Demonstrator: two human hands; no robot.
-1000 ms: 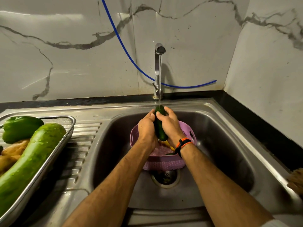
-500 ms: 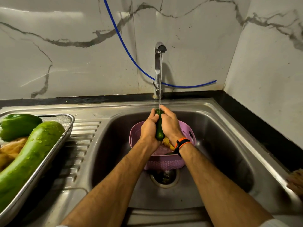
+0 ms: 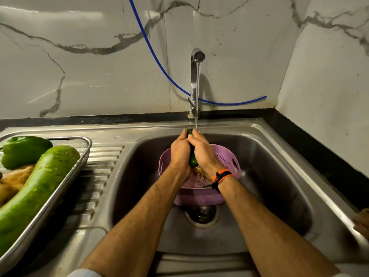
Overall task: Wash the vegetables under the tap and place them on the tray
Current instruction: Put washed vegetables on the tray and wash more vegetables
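Observation:
A dark green cucumber (image 3: 193,160) stands upright under the running tap (image 3: 195,80). My left hand (image 3: 180,153) and my right hand (image 3: 201,154) both grip it, palms facing, so only its top and lower end show. Below them a purple plastic colander (image 3: 225,162) sits in the sink basin (image 3: 269,176) with water and something yellowish inside. On the left drainboard a steel tray (image 3: 65,182) holds a long wet green gourd (image 3: 38,188), a green bell pepper (image 3: 24,150) and some brownish pieces (image 3: 14,180).
A blue hose (image 3: 151,50) runs down the marble wall behind the tap. The drain (image 3: 200,214) lies just in front of the colander. A black counter edge borders the sink on the right, where a brown object (image 3: 362,224) shows at the frame edge.
My hands have closed further around the cucumber and slid up it, so less of it shows. The cucumber stays under the water stream.

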